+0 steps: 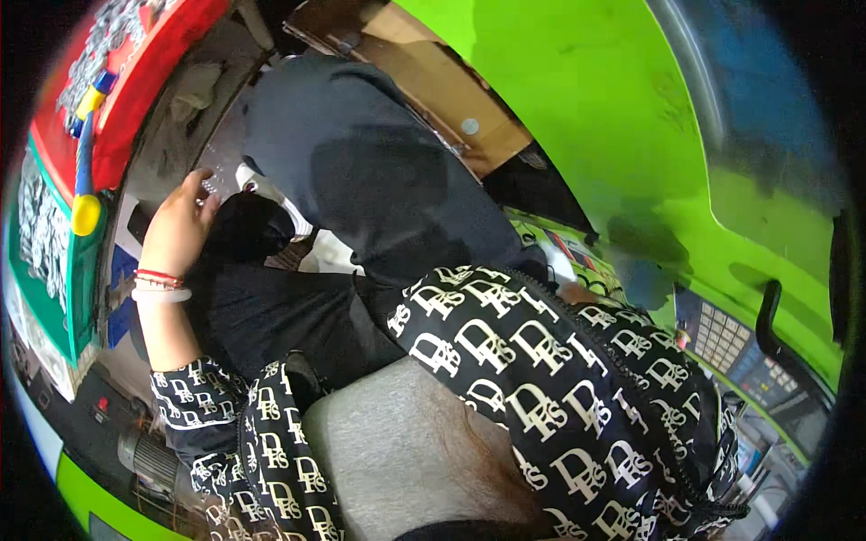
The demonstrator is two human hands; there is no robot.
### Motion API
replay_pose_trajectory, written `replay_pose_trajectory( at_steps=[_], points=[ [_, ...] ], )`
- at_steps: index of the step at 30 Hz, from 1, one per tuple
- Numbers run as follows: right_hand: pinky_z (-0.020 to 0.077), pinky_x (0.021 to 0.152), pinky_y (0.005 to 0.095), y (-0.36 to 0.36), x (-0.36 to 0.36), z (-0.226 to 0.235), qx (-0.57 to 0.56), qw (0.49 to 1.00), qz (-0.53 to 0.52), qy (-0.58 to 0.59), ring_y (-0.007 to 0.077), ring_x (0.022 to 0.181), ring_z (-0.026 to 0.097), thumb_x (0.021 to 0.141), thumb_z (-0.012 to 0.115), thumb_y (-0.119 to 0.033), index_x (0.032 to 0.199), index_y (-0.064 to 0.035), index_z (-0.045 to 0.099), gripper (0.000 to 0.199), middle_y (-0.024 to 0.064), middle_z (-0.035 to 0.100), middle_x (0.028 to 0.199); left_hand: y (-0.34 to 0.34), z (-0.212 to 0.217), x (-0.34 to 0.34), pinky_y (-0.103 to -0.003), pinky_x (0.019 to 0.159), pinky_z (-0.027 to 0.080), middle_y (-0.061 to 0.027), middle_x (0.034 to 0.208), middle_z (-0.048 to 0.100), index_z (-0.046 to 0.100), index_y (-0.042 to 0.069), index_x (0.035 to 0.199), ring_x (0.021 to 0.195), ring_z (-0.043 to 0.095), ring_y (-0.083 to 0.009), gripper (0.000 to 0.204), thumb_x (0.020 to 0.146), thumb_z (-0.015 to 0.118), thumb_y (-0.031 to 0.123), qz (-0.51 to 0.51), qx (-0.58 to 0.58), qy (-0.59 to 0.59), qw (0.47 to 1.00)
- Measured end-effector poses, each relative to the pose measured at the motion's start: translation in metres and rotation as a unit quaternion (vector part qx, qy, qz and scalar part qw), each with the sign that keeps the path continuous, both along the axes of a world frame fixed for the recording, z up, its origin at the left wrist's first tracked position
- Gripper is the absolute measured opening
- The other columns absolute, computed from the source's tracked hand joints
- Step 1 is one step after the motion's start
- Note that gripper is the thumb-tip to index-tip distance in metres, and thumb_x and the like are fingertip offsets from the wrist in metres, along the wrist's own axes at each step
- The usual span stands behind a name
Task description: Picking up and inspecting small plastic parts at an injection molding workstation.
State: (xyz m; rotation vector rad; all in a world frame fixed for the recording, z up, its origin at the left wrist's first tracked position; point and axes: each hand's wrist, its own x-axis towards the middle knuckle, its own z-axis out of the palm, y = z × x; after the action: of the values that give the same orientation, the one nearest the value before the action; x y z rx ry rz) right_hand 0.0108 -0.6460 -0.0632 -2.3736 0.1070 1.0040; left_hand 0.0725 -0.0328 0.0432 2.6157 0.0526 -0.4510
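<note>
Small metal parts [209, 187], pale and shiny, sit at the fingertips of the left hand [179, 230], beside the dark trouser leg [361, 171] and near the red tray [149, 77] of similar pieces. The fingers look lightly closed on them, though whether they truly pinch one is too blurred to tell. This seems a picking-up step; the next move would need a fine, steady pinch. The right hand [577, 293] is mostly hidden under a patterned black sleeve [541, 361], resting by the glossy green machine cover [586, 99]; its grip cannot be told.
</note>
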Motion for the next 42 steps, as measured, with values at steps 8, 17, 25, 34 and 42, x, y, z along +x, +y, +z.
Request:
replay_pose_trajectory(
  at_steps=[8, 17, 25, 34, 42],
  points=[
    [0.0417, 0.091, 0.0347, 0.111, 0.194, -0.172, -0.041, 0.973, -0.107, -0.200, 0.0289, 0.104, 0.055, 0.080, 0.050, -0.028, 0.110, -0.0076, 0.055, 0.037, 0.0158, 0.059, 0.109, 0.001, 0.003, -0.003, -0.040, 0.070, 0.047, -0.0201, 0.087, 0.060, 0.051, 0.005, 0.106, 0.081, 0.059, -0.0352, 0.026, 0.084, 0.055, 0.018, 0.003, 0.019, -0.057, 0.998],
    [0.0433, 0.083, 0.0376, 0.075, 0.272, -0.272, -0.196, 0.946, -0.209, 0.149, 0.0310, 0.102, 0.055, 0.078, 0.054, -0.031, 0.105, -0.0013, 0.057, 0.040, 0.0143, 0.057, 0.114, -0.020, 0.015, 0.006, -0.041, 0.069, 0.047, -0.0179, 0.088, 0.059, 0.050, 0.005, 0.109, 0.081, 0.058, -0.0346, 0.030, 0.082, 0.057, 0.017, 0.022, 0.002, -0.015, 1.000],
    [0.0460, 0.083, 0.0399, 0.123, 0.236, -0.255, -0.339, 0.902, -0.266, -0.012, 0.0338, 0.102, 0.056, 0.072, 0.066, -0.032, 0.114, 0.0014, 0.052, 0.055, 0.0223, 0.053, 0.118, -0.027, 0.017, 0.022, -0.038, 0.070, 0.045, -0.0140, 0.083, 0.057, 0.051, 0.004, 0.107, 0.078, 0.057, -0.0312, 0.034, 0.075, 0.062, 0.010, 0.027, 0.009, 0.008, 1.000],
    [0.0491, 0.073, 0.0413, 0.209, 0.235, -0.152, -0.326, 0.921, -0.215, 0.002, 0.0315, 0.090, 0.061, 0.067, 0.070, -0.027, 0.094, 0.0023, 0.063, 0.040, 0.0228, 0.061, 0.101, -0.024, 0.019, 0.017, -0.037, 0.072, 0.045, -0.0133, 0.085, 0.057, 0.051, 0.004, 0.107, 0.079, 0.056, -0.0307, 0.034, 0.076, 0.061, 0.011, 0.030, 0.011, 0.000, 0.999],
    [0.0438, 0.063, 0.0389, 0.179, 0.284, -0.247, -0.060, 0.955, -0.117, -0.267, 0.0267, 0.068, 0.058, 0.078, 0.060, -0.029, 0.080, 0.0019, 0.062, 0.031, 0.0158, 0.063, 0.076, -0.025, 0.023, 0.013, -0.038, 0.073, 0.044, -0.0125, 0.083, 0.056, 0.051, 0.004, 0.108, 0.078, 0.056, -0.0305, 0.034, 0.076, 0.061, 0.013, 0.025, -0.005, -0.011, 1.000]
  ],
)
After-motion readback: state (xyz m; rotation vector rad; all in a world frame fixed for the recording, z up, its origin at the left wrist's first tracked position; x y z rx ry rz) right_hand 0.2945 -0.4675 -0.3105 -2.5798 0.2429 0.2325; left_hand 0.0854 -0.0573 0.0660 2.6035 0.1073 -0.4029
